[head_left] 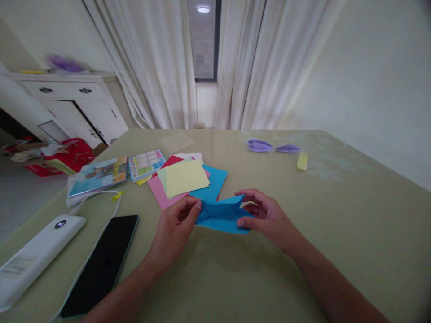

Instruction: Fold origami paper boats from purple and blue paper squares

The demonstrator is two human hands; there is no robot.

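Pinching folded blue paper (220,217) between left hand (175,224) and right hand (266,213), at opposite ends, over the table (340,215), near middle. Apparently shaping a fold; next, probably calls for aligning edges before creasing. Held just nearer than loose coloured sheets (187,178), well apart from purple paper (259,146) far right.

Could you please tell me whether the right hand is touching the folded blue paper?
Touching: in the head view, the right hand has its thumb pressed against the folded blue paper, with no gap showing between them.
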